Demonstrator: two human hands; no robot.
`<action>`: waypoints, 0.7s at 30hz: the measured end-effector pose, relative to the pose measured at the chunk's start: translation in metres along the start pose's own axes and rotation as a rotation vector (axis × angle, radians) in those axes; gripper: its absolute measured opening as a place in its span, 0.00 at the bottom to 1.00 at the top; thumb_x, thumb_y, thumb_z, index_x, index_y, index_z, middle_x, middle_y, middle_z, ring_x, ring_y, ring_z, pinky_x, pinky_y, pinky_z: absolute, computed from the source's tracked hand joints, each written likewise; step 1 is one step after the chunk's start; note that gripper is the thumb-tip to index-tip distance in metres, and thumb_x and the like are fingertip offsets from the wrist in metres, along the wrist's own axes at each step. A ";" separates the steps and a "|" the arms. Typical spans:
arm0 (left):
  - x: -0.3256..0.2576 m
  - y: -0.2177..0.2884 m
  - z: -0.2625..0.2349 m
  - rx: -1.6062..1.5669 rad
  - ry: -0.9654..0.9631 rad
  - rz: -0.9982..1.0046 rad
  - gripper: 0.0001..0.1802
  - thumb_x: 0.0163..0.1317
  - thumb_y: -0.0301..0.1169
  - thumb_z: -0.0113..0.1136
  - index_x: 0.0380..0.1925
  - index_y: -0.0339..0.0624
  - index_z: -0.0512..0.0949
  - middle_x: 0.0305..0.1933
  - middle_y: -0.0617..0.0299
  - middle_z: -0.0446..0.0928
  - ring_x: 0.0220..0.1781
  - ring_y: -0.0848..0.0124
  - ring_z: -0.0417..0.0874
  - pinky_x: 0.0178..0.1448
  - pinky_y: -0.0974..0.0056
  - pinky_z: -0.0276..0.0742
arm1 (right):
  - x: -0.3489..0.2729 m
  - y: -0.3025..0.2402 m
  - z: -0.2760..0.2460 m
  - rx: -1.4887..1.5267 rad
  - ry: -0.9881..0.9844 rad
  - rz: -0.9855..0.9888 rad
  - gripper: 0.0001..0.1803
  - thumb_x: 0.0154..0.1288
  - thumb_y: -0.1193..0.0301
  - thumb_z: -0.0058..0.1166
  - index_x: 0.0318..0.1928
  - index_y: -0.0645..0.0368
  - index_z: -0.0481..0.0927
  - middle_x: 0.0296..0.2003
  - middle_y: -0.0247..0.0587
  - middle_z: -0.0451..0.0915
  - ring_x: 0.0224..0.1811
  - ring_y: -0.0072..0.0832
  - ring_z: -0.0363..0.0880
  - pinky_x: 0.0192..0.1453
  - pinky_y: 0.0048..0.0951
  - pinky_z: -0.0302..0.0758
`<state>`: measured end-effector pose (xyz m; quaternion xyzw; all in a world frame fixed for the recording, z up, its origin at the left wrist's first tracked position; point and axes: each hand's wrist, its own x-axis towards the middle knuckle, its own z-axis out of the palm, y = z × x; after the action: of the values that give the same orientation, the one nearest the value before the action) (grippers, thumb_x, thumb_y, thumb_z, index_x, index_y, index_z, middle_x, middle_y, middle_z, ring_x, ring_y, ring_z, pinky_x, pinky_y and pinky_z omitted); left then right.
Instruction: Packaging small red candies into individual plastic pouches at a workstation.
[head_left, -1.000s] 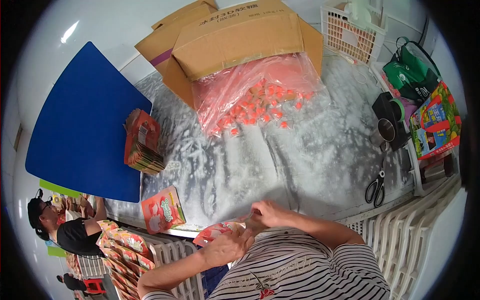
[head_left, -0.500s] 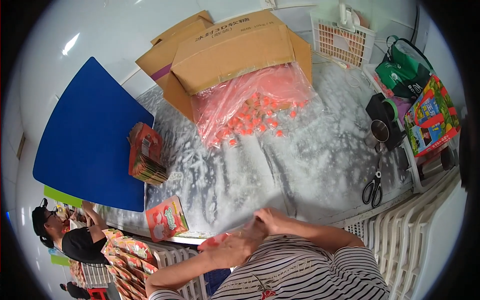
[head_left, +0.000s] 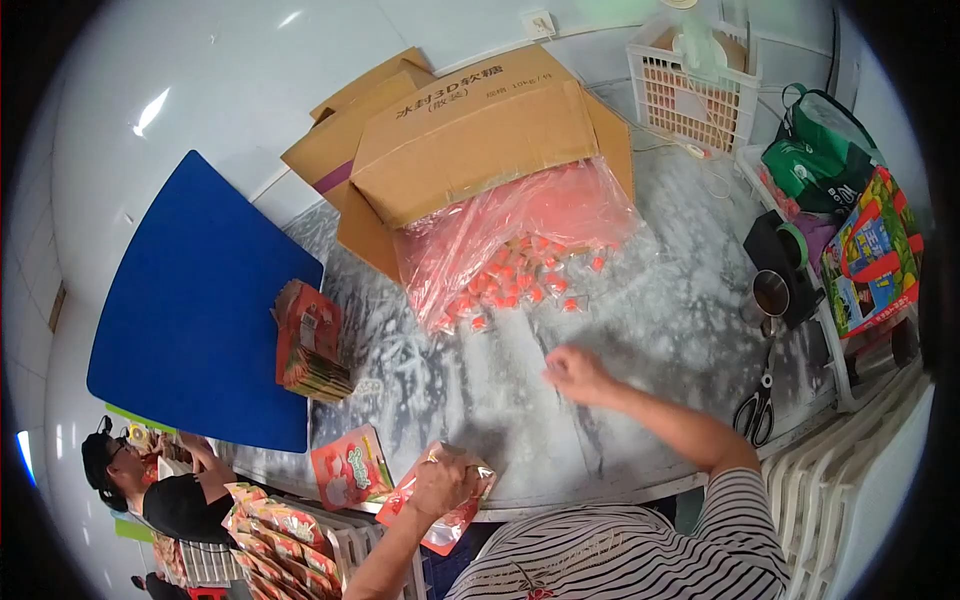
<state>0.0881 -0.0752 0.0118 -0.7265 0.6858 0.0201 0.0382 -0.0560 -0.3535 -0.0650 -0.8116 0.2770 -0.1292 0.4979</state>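
- Clasping a red, partly see-through, flat plastic pouch (head_left: 462, 520), the left hand (head_left: 445, 482) has its grip closed over the pouch's middle, at the near edge of the grey-and-white mottled desk (head_left: 660, 430).
- This pouch slants, its long axis running from lower left to upper right, with a shiny clear end toward the upper right; the hand covers most of its face, so its print cannot be made out.
- The left forearm rises from the lower edge, back of the hand upward.
- Just left of it, a red printed pouch with pale-and-green script lettering (head_left: 345, 470) lies flat by the desk's edge, its lettering tilted.
- The right hand (head_left: 578, 375) hangs over the middle of the desk, its forearm reaching leftward and away from a black-and-white striped sleeve (head_left: 745, 520). Its fingers look curled, but blur hides whether the grip holds anything.
- Farther left, a stack of red pouches (head_left: 312, 340) leans by a blue panel (head_left: 210, 320); a small pale label shows on its front.
- Beyond the right hand, red candies in clear wrappers (head_left: 515, 285) spill from a pink-tinted plastic liner (head_left: 530, 205).
- Farthest, the brown cardboard carton (head_left: 470, 135) bears dark printed characters on its flap.
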 end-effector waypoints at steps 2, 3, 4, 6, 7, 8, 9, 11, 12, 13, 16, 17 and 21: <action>0.010 0.003 0.003 -0.159 0.134 0.005 0.10 0.60 0.37 0.58 0.29 0.41 0.78 0.29 0.53 0.78 0.27 0.56 0.78 0.37 0.51 0.73 | 0.042 0.027 -0.027 -0.139 0.252 -0.205 0.21 0.62 0.60 0.58 0.51 0.59 0.76 0.47 0.51 0.78 0.53 0.44 0.75 0.56 0.42 0.72; 0.003 -0.003 0.032 -0.161 0.226 -0.148 0.08 0.60 0.35 0.58 0.28 0.41 0.76 0.29 0.53 0.77 0.27 0.56 0.78 0.35 0.51 0.72 | 0.064 0.026 -0.046 -0.228 0.341 -0.286 0.22 0.62 0.60 0.57 0.52 0.59 0.75 0.48 0.51 0.77 0.54 0.45 0.74 0.57 0.43 0.71; -0.002 -0.005 0.055 -0.163 0.318 -0.299 0.07 0.60 0.33 0.57 0.28 0.41 0.75 0.29 0.53 0.76 0.27 0.55 0.77 0.33 0.52 0.72 | 0.087 0.026 -0.062 -0.343 0.480 -0.379 0.20 0.62 0.61 0.56 0.50 0.60 0.77 0.47 0.50 0.78 0.52 0.45 0.75 0.57 0.42 0.71; -0.001 0.001 0.075 -0.156 0.469 -0.383 0.06 0.59 0.31 0.59 0.30 0.42 0.72 0.31 0.53 0.74 0.28 0.54 0.77 0.32 0.52 0.71 | 0.132 0.033 -0.094 -0.465 0.622 -0.469 0.18 0.62 0.63 0.55 0.48 0.61 0.78 0.45 0.49 0.79 0.51 0.46 0.76 0.56 0.42 0.72; 0.002 0.004 0.079 -0.154 0.492 -0.419 0.07 0.58 0.31 0.60 0.30 0.43 0.72 0.32 0.53 0.74 0.29 0.54 0.77 0.33 0.53 0.71 | 0.152 0.039 -0.110 -0.456 0.480 -0.373 0.17 0.62 0.63 0.56 0.47 0.62 0.79 0.44 0.48 0.80 0.49 0.45 0.77 0.56 0.41 0.72; 0.004 0.005 0.082 -0.153 0.513 -0.459 0.07 0.58 0.31 0.60 0.30 0.43 0.73 0.33 0.53 0.74 0.30 0.54 0.77 0.33 0.53 0.71 | 0.168 0.049 -0.122 -0.444 0.335 -0.277 0.17 0.61 0.63 0.57 0.45 0.63 0.80 0.43 0.47 0.81 0.48 0.44 0.79 0.56 0.41 0.73; 0.006 0.005 0.085 -0.161 0.518 -0.457 0.07 0.58 0.31 0.60 0.30 0.43 0.73 0.33 0.53 0.74 0.30 0.54 0.77 0.33 0.53 0.71 | 0.182 0.073 -0.132 -0.454 0.336 -0.275 0.17 0.61 0.63 0.57 0.45 0.63 0.80 0.43 0.47 0.81 0.48 0.44 0.79 0.56 0.41 0.73; 0.014 0.005 0.090 -0.183 0.495 -0.460 0.07 0.58 0.31 0.61 0.32 0.44 0.73 0.34 0.55 0.74 0.31 0.55 0.77 0.34 0.53 0.70 | 0.195 0.126 -0.155 -0.120 0.229 -0.065 0.20 0.68 0.58 0.52 0.53 0.57 0.80 0.49 0.46 0.80 0.55 0.43 0.75 0.62 0.37 0.69; 0.005 0.005 0.087 -0.172 0.486 -0.507 0.07 0.58 0.31 0.61 0.32 0.44 0.73 0.34 0.55 0.74 0.31 0.55 0.77 0.34 0.53 0.70 | 0.196 0.087 -0.138 -0.109 0.185 -0.082 0.20 0.68 0.58 0.52 0.53 0.57 0.80 0.49 0.46 0.80 0.55 0.43 0.75 0.62 0.37 0.69; -0.004 0.006 0.084 -0.149 0.492 -0.536 0.07 0.57 0.31 0.61 0.33 0.44 0.74 0.34 0.55 0.74 0.31 0.55 0.76 0.34 0.54 0.70 | 0.193 0.047 -0.125 -0.091 0.091 -0.035 0.21 0.67 0.57 0.53 0.53 0.57 0.79 0.50 0.46 0.80 0.56 0.41 0.75 0.62 0.36 0.69; 0.005 0.005 0.086 -0.190 0.483 -0.526 0.07 0.57 0.30 0.62 0.33 0.44 0.75 0.34 0.56 0.74 0.30 0.56 0.76 0.34 0.54 0.69 | 0.146 0.014 -0.105 -0.115 0.096 -0.102 0.24 0.66 0.55 0.54 0.56 0.57 0.77 0.55 0.46 0.77 0.57 0.39 0.74 0.62 0.37 0.70; 0.005 0.005 0.084 -0.188 0.502 -0.524 0.07 0.57 0.30 0.62 0.33 0.44 0.75 0.34 0.56 0.74 0.30 0.56 0.76 0.34 0.54 0.69 | 0.137 0.012 -0.096 -0.134 0.165 -0.287 0.26 0.65 0.54 0.55 0.57 0.57 0.76 0.58 0.46 0.74 0.58 0.38 0.74 0.60 0.39 0.71; 0.002 0.008 0.087 -0.212 0.491 -0.576 0.06 0.57 0.30 0.62 0.33 0.44 0.75 0.35 0.56 0.74 0.31 0.56 0.77 0.35 0.55 0.70 | 0.135 -0.004 -0.092 -0.225 0.081 -0.268 0.29 0.65 0.50 0.53 0.59 0.55 0.74 0.61 0.49 0.71 0.61 0.43 0.71 0.63 0.44 0.68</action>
<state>0.0820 -0.0705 -0.0751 -0.8723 0.4368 -0.0951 -0.1983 0.0104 -0.4981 -0.0268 -0.8858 0.1990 -0.1951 0.3710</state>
